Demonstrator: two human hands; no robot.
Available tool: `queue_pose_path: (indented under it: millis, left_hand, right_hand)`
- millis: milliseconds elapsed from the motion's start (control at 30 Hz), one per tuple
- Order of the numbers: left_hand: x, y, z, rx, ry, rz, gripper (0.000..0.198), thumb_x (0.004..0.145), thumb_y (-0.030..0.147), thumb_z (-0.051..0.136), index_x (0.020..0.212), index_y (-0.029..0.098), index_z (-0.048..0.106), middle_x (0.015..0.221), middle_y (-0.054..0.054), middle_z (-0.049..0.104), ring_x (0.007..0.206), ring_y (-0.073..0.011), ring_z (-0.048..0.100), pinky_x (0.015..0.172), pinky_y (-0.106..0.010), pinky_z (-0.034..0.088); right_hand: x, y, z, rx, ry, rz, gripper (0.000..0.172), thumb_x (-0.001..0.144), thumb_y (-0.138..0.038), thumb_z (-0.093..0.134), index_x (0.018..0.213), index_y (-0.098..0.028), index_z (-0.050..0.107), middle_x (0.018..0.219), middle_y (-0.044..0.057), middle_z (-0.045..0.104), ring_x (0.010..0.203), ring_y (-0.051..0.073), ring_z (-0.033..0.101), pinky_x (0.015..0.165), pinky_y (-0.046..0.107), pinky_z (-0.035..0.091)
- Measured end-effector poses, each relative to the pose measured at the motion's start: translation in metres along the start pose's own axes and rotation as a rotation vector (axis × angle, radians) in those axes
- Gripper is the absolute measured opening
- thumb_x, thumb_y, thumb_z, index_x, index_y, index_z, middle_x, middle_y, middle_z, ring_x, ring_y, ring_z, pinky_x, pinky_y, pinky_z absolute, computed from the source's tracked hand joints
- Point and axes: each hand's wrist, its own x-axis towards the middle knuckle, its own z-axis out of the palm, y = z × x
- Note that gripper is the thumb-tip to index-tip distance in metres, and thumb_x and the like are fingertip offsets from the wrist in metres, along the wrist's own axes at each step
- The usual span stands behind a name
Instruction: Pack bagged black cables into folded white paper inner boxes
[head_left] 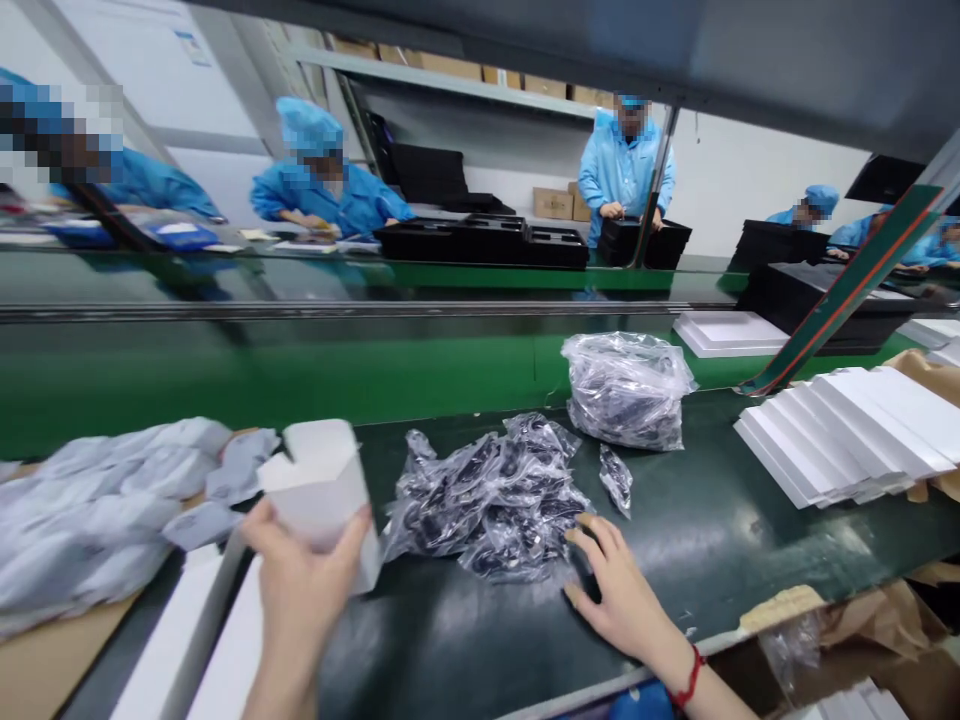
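My left hand (304, 570) is wrapped round a white cardboard box (319, 485), tilted, with its top flaps standing up. Fingers apart, my right hand (611, 580) reaches the right edge of a pile of small clear plastic bags (487, 500) with dark parts inside. The fingertips are at the bags, and nothing shows in the grasp. One single bag (616, 480) lies just beyond that hand. Behind it stands a large clear plastic bag (628, 390) full of similar dark items.
Grey-white wrapped pieces (112, 510) are heaped at the left, beside long white boxes (172, 640). Flat white boxes (855, 430) are stacked at the right. A slanted green post (847, 290) rises there. Co-workers in blue (330, 195) sit and stand across the line, near black trays (484, 240).
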Motion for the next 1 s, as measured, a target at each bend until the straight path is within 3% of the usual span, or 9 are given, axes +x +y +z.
queue_pose_path:
  millis: [100, 267, 367, 467, 600, 733, 833, 900, 1000]
  left_hand:
    - [-0.032, 0.038, 0.004, -0.269, 0.027, -0.018, 0.057, 0.065, 0.054, 0.072, 0.104, 0.022, 0.045, 0.096, -0.003, 0.058, 0.086, -0.0236, 0.061, 0.08, -0.037, 0.051]
    - [-0.09, 0.067, 0.027, -0.603, -0.083, 0.085, 0.054, 0.074, 0.049, 0.073, 0.112, 0.022, 0.047, 0.1, -0.004, 0.061, 0.081, -0.0189, 0.063, 0.074, -0.031, 0.053]
    - [-0.114, 0.077, 0.038, -0.723, -0.19, 0.142, 0.049, 0.082, 0.039, 0.068, 0.122, 0.023, 0.045, 0.11, -0.007, 0.059, 0.089, -0.0198, 0.064, 0.077, -0.031, 0.053]
    - [-0.125, 0.087, 0.046, -0.747, -0.064, 0.217, 0.051, 0.08, 0.034, 0.072, 0.124, 0.024, 0.047, 0.113, -0.007, 0.055, 0.093, -0.0194, 0.061, 0.079, -0.03, 0.052]
    - [-0.126, 0.102, 0.045, -0.834, 0.034, 0.386, 0.044, 0.081, 0.032, 0.071, 0.117, 0.026, 0.048, 0.097, -0.002, 0.057, 0.082, -0.0174, 0.059, 0.071, -0.031, 0.052]
    - [-0.12, 0.119, 0.032, -1.044, 0.171, 0.395, 0.025, 0.09, 0.039, 0.058, 0.11, 0.027, 0.05, 0.082, 0.002, 0.058, 0.064, -0.0139, 0.054, 0.059, -0.026, 0.048]
    - [-0.117, 0.121, 0.026, -1.096, 0.266, 0.386, 0.029, 0.091, 0.051, 0.053, 0.107, 0.027, 0.051, 0.078, 0.003, 0.059, 0.057, -0.0133, 0.051, 0.053, -0.025, 0.045]
    - [-0.12, 0.116, 0.03, -1.072, 0.229, 0.389, 0.022, 0.091, 0.043, 0.054, 0.106, 0.027, 0.051, 0.079, 0.003, 0.059, 0.059, -0.0137, 0.053, 0.054, -0.026, 0.046]
    - [-0.134, 0.106, 0.047, -0.982, 0.057, 0.409, 0.018, 0.092, 0.03, 0.051, 0.11, 0.025, 0.048, 0.081, 0.001, 0.056, 0.066, -0.0144, 0.055, 0.059, -0.027, 0.047]
  right_hand:
    - [0.007, -0.007, 0.02, 0.007, -0.041, 0.035, 0.061, 0.08, -0.029, 0.068, 0.137, -0.024, 0.047, 0.142, 0.01, 0.048, 0.135, 0.03, 0.04, 0.103, 0.046, 0.048]
    - [0.017, -0.014, 0.042, -0.013, -0.024, 0.092, 0.042, 0.087, -0.023, 0.058, 0.129, -0.018, 0.054, 0.113, 0.014, 0.06, 0.106, 0.032, 0.055, 0.087, 0.052, 0.051]
    - [0.02, -0.024, 0.046, 0.004, 0.011, 0.063, 0.054, 0.085, -0.028, 0.063, 0.136, -0.017, 0.047, 0.131, 0.018, 0.051, 0.119, 0.034, 0.048, 0.093, 0.052, 0.047]
    - [0.024, -0.034, 0.051, 0.042, 0.017, 0.008, 0.052, 0.087, -0.019, 0.059, 0.137, -0.025, 0.048, 0.135, 0.012, 0.052, 0.121, 0.03, 0.046, 0.097, 0.048, 0.044]
    - [0.031, -0.038, 0.053, 0.123, 0.045, 0.021, 0.031, 0.089, -0.014, 0.051, 0.115, -0.024, 0.063, 0.104, 0.008, 0.064, 0.093, 0.024, 0.053, 0.085, 0.041, 0.045]
    - [0.034, -0.025, 0.037, 0.287, 0.142, 0.102, 0.016, 0.093, -0.023, 0.049, 0.092, -0.022, 0.065, 0.101, 0.008, 0.061, 0.093, 0.021, 0.054, 0.083, 0.036, 0.046]
    - [0.033, -0.006, 0.012, 0.44, 0.248, 0.221, 0.021, 0.094, -0.036, 0.052, 0.085, -0.021, 0.063, 0.111, 0.009, 0.061, 0.105, 0.022, 0.055, 0.092, 0.037, 0.044]
    - [0.031, 0.006, -0.007, 0.544, 0.312, 0.317, 0.024, 0.093, -0.042, 0.053, 0.088, -0.021, 0.062, 0.107, 0.008, 0.064, 0.103, 0.021, 0.058, 0.091, 0.035, 0.045]
    - [0.028, 0.018, -0.03, 0.693, 0.404, 0.466, 0.028, 0.093, -0.049, 0.052, 0.094, -0.021, 0.055, 0.085, 0.001, 0.062, 0.077, 0.015, 0.059, 0.072, 0.027, 0.047]
